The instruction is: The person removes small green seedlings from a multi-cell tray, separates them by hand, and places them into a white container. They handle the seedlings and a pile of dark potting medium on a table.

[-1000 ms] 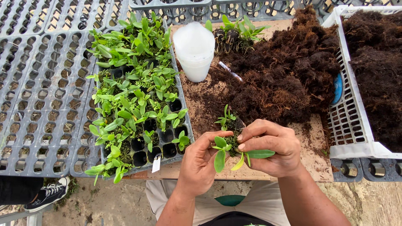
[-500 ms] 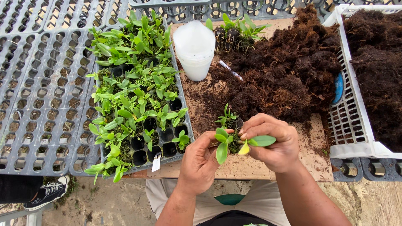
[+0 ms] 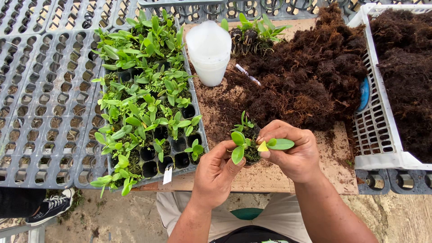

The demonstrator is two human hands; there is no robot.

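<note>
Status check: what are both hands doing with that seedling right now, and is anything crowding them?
Left hand and right hand both grip one seedling over the board. Seedling tray left, brown fibre pile behind; nothing blocking.

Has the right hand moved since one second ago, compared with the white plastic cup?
Yes, slightly. The right hand, holding the seedling with the left hand, has risen a little toward the white plastic cup; the cup itself stayed in place.
</note>
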